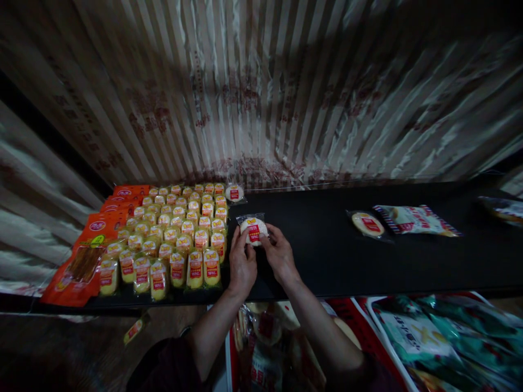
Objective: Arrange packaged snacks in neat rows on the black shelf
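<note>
Between both hands is a round white rice cracker (247,224) in a clear wrapper with a red label, held just over the black table (318,256). My left hand (242,262) is closed on its left edge, thumb on top. My right hand (281,256) pinches its right edge. Beyond them, a similar wrapped cracker (234,193) lies at the back of the table. Left of my hands stand several rows of small yellow wrapped cakes (178,269), labels facing me.
Orange snack bags (87,239) overlap at the table's left end. Farther right lie another wrapped cracker (368,224), a striped white packet (417,220) and a dark packet (504,209). Below the front edge are a red basket (359,321) and a white-rimmed basket (382,326) of green packets. One packet (134,331) hangs lower left.
</note>
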Demonstrator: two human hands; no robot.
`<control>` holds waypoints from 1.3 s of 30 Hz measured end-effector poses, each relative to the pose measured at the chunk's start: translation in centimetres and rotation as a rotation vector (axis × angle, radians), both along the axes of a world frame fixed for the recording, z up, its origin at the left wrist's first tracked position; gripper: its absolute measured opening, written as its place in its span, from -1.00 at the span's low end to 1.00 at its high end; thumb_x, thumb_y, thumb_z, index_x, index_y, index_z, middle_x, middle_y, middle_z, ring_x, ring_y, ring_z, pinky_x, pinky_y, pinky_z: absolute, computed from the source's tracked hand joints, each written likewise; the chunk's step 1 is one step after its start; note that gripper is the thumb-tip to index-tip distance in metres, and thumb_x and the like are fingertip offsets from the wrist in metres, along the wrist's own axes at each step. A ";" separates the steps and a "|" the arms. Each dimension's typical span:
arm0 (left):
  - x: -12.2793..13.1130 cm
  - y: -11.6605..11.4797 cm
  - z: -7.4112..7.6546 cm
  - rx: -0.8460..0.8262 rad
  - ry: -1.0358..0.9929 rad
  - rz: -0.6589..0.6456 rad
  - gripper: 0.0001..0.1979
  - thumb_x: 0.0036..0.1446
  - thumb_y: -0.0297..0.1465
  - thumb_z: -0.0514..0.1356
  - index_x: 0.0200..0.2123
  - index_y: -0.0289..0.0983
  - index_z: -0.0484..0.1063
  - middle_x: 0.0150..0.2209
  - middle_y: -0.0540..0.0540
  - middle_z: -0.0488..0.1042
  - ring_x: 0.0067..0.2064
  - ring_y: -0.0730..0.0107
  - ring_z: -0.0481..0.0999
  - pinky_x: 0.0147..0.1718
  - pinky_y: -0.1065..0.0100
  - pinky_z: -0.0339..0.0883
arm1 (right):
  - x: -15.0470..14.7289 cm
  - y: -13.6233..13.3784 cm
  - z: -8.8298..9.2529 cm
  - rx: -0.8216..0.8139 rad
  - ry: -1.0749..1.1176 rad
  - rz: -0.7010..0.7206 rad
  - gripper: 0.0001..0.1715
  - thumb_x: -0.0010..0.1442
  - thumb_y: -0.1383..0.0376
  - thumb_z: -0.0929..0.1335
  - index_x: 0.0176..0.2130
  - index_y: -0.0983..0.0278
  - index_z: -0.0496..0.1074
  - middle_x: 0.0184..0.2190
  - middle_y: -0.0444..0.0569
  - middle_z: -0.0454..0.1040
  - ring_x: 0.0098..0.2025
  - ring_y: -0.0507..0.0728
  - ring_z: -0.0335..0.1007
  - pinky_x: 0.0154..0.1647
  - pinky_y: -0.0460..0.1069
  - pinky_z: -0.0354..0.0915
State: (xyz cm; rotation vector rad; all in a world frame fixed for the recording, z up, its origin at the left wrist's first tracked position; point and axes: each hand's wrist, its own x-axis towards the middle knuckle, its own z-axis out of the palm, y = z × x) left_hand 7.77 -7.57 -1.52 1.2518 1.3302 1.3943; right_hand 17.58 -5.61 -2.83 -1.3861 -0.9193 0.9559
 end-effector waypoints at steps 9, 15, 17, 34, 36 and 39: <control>0.5 1.9 0.5 0.000 -0.051 0.001 -0.50 -0.09 -0.66 0.12 -0.05 -0.25 0.46 0.28 -0.16 0.15 0.30 0.14 0.12 0.30 0.23 -0.10 | 0.1 2.0 0.7 -0.015 -0.116 -0.079 -0.60 0.01 0.12 0.32 -0.18 0.28 0.47 -0.35 -0.01 0.57 -0.36 0.16 0.49 -0.29 0.04 0.39; 0.7 2.8 0.3 0.017 -0.058 0.017 -0.50 -0.11 -0.64 0.15 -0.04 -0.23 0.46 0.32 -0.14 0.08 0.32 0.10 0.06 0.30 0.21 -0.12 | -0.2 3.0 1.0 -0.027 -0.086 -0.062 -0.64 -0.01 0.18 0.32 -0.21 0.28 0.48 -0.42 -0.02 0.57 -0.40 0.16 0.49 -0.36 0.03 0.40; 0.8 3.0 0.2 0.035 -0.015 0.018 -0.49 -0.10 -0.62 0.15 -0.01 -0.24 0.44 0.33 -0.15 0.04 0.33 0.09 0.05 0.30 0.20 -0.09 | -0.3 3.3 1.0 -0.027 -0.083 -0.056 -0.64 -0.01 0.17 0.32 -0.21 0.29 0.48 -0.42 -0.02 0.57 -0.41 0.16 0.49 -0.37 0.03 0.41; 0.7 4.4 0.2 0.053 0.165 0.043 -0.40 -0.12 -0.61 0.11 0.08 -0.27 0.36 0.34 -0.16 0.01 0.37 0.09 -0.14 0.32 0.11 -0.28 | -0.5 7.7 -1.2 0.012 -0.169 -0.064 -0.62 0.01 0.19 0.32 -0.14 0.26 0.45 -0.44 -0.06 0.56 -0.48 0.12 0.49 -0.44 0.01 0.41; 0.7 4.6 0.1 0.041 0.188 0.039 -0.38 -0.12 -0.61 0.10 0.11 -0.29 0.34 0.33 -0.18 0.02 0.37 0.09 -0.15 0.32 0.10 -0.29 | -0.5 8.3 -1.3 0.010 -0.187 -0.063 -0.61 0.01 0.20 0.32 -0.13 0.26 0.44 -0.45 -0.06 0.56 -0.49 0.12 0.48 -0.45 0.01 0.41; 0.8 4.9 -0.1 0.031 0.198 0.009 -0.36 -0.10 -0.61 0.09 0.15 -0.32 0.30 0.33 -0.21 0.03 0.37 0.11 -0.11 0.32 0.10 -0.23 | -0.4 9.1 -1.1 0.009 -0.228 -0.062 -0.62 0.02 0.21 0.32 -0.14 0.26 0.45 -0.46 -0.06 0.56 -0.48 0.12 0.48 -0.41 0.03 0.42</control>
